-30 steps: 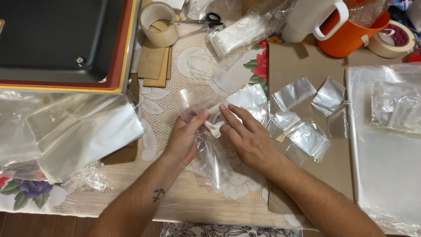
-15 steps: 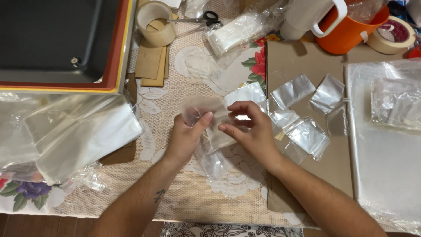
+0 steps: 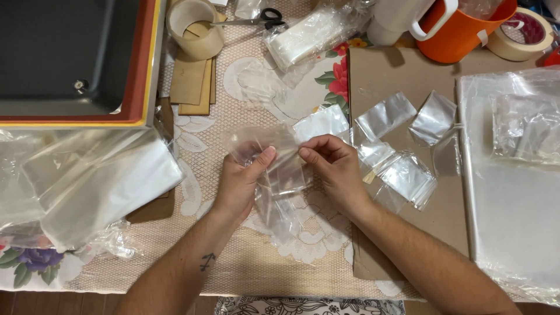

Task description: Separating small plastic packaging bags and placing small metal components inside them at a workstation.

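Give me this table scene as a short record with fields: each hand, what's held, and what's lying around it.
left hand: left hand pinches the held bag, thumb on top
right hand: right hand grips the same bag's upper edge
held item: small clear plastic bag, crumpled, lifted above the lace tablecloth
right of hands: loose clear plastic pouches on a brown cardboard sheet
top: roll of tan tape, black-handled scissors, orange plastic jug
top left: dark tray with red and yellow rim

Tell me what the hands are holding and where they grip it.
Both hands hold one clear plastic bag: the left hand pinches its left side, the right hand pinches its upper right edge.
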